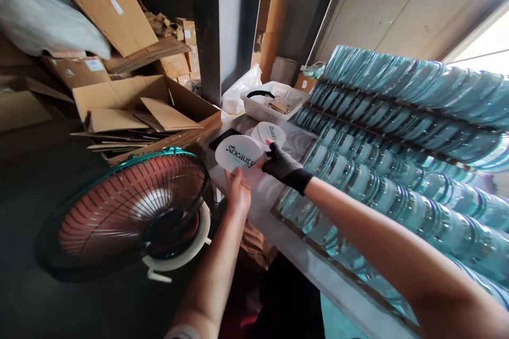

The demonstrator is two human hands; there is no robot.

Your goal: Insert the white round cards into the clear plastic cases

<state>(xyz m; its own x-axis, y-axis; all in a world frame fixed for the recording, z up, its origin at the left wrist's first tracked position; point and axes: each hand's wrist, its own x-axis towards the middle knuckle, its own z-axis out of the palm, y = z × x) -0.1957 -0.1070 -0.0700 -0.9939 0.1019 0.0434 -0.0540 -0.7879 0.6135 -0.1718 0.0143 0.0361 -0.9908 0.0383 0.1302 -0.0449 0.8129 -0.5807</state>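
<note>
Disc [239,153] between fingers [235,176], gloved hand [283,168] beside

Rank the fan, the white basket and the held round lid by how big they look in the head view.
1. fan, though nearness to the camera inflates it
2. white basket
3. round lid

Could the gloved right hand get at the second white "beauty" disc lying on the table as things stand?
Probably yes. The right hand is at the edge of the held disc, and the second disc lies just beyond its fingers on the table, with nothing visible between them.
</note>
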